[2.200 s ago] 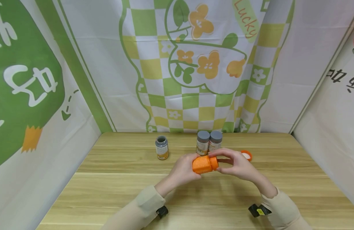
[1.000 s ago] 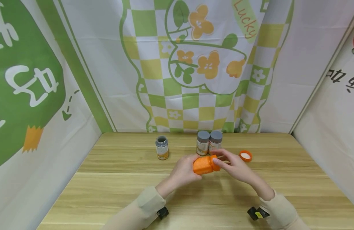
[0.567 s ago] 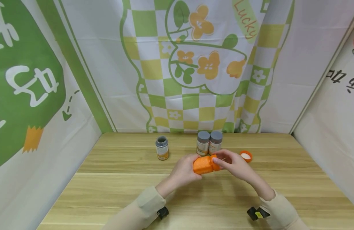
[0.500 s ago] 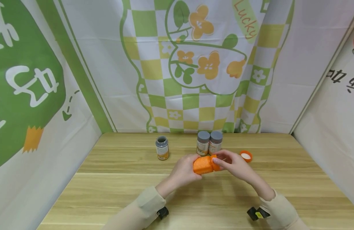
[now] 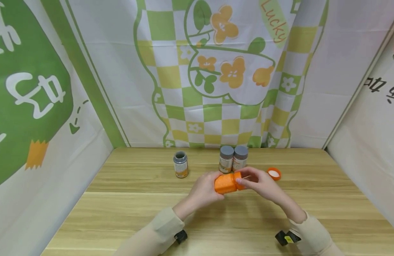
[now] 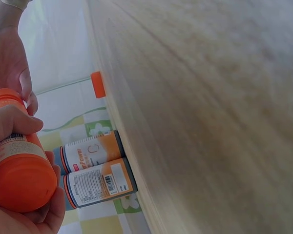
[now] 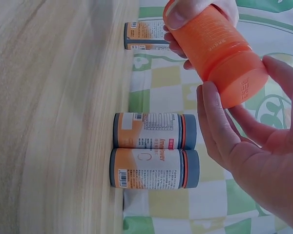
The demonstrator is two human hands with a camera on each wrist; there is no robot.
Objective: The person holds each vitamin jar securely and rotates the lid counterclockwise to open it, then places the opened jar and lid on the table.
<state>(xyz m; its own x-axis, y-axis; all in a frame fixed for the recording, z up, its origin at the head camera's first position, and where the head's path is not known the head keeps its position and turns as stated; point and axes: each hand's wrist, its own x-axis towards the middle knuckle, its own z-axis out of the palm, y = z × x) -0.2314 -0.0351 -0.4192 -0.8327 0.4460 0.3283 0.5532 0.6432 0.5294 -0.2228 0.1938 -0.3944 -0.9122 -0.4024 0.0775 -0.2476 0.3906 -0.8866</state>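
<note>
My left hand [image 5: 205,186] grips an orange bottle [image 5: 225,184] by its body, tilted sideways above the table. Printed labels and the bottle's round base [image 6: 22,183] face the left wrist camera. At the bottle's other end is an orange cap [image 7: 241,80] with raised characters on its face. My right hand [image 5: 262,183] pinches this cap's rim between thumb and fingers. A second orange cap [image 5: 273,174], its white inside facing up, lies on the table beyond the right hand.
Two grey-lidded bottles, one on the left [image 5: 226,159] and one on the right [image 5: 240,158], stand side by side behind my hands. A lidless grey bottle [image 5: 180,164] stands farther left, mouth up. The wooden table [image 5: 136,213] ends at a printed curtain [image 5: 216,121].
Since about two seconds ago, my right hand's spread fingers have closed in, and its thumb has come onto the cap's side. The bottle stays almost where it was in my left hand.
</note>
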